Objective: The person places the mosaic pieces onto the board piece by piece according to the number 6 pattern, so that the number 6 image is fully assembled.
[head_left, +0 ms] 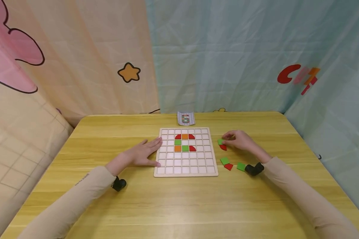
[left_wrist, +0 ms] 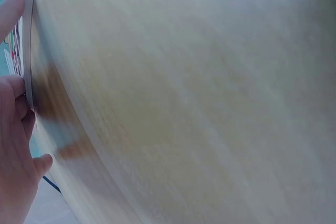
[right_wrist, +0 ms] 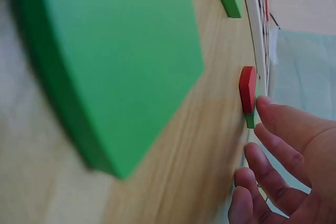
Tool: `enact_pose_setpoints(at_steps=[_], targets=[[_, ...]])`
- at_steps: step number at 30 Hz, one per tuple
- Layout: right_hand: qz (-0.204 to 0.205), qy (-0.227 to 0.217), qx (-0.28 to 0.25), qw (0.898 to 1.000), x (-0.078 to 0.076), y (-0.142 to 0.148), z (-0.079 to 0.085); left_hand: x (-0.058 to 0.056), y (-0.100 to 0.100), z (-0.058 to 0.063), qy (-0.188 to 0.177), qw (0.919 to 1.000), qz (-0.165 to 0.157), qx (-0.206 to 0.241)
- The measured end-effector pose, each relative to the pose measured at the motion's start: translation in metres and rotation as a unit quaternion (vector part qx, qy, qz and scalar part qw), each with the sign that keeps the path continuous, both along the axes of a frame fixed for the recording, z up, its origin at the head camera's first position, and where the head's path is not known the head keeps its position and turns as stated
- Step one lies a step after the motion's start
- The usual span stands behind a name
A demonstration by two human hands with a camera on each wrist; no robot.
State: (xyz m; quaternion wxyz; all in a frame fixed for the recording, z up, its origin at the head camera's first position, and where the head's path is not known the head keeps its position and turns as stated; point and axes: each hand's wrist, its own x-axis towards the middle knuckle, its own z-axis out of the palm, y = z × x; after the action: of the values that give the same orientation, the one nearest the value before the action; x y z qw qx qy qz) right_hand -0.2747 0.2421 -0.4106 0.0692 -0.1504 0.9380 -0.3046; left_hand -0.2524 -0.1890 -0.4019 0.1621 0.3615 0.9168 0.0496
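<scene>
A white gridded board [head_left: 186, 169] in a pale wooden frame lies on the table, with red, orange and green tiles in several upper squares. My left hand [head_left: 142, 153] rests spread over the board's left edge; in the left wrist view its fingers [left_wrist: 16, 85] meet the rim. To the right of the board, my right hand [head_left: 239, 141] pinches a green square tile [head_left: 220, 141] between thumb and forefinger, the other fingers loosely bent. A red quarter-round tile [head_left: 223, 147] lies against that green tile, just under the thumb [right_wrist: 273, 109] in the right wrist view.
Nearer me, right of the board, lie a green tile [head_left: 224, 161], a red tile [head_left: 228, 167] and another green tile [head_left: 241, 166] by the right wrist camera. A small pattern card [head_left: 185, 118] stands behind the board. Printed curtains [head_left: 227, 59] enclose the table [head_left: 179, 205].
</scene>
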Motion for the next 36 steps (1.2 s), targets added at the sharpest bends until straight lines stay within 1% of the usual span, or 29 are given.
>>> enact_pose_setpoints(at_steps=[9, 14, 18, 23, 25, 27, 34, 36], targets=[[0.010, 0.002, 0.004, 1.000, -0.010, -0.006, -0.003, 0.000, -0.004, 0.001, 0.002, 1.0000, 0.005, -0.003], [0.021, -0.004, 0.013, 1.000, -0.012, -0.007, -0.003, 0.000, -0.003, 0.000, 0.001, 1.0000, -0.001, -0.009], [0.027, -0.001, 0.023, 0.999, -0.013, -0.008, 0.000, 0.000, -0.002, 0.000, 0.007, 0.9999, 0.002, -0.010], [0.012, -0.005, 0.046, 0.999, -0.011, -0.007, 0.003, -0.001, 0.003, 0.001, 0.001, 0.9999, -0.006, -0.008], [0.002, -0.009, 0.055, 0.998, -0.010, -0.007, 0.004, -0.001, 0.004, 0.001, 0.001, 1.0000, -0.004, -0.008], [0.000, -0.007, 0.060, 0.998, -0.010, -0.008, 0.005, -0.001, 0.004, 0.001, 0.002, 1.0000, -0.002, -0.008], [-0.009, -0.001, 0.062, 0.998, -0.007, -0.014, 0.009, 0.000, 0.001, 0.000, -0.003, 1.0000, 0.001, -0.004], [-0.008, 0.007, 0.059, 0.998, -0.005, -0.016, 0.011, 0.001, 0.001, 0.001, -0.005, 1.0000, 0.001, -0.003]])
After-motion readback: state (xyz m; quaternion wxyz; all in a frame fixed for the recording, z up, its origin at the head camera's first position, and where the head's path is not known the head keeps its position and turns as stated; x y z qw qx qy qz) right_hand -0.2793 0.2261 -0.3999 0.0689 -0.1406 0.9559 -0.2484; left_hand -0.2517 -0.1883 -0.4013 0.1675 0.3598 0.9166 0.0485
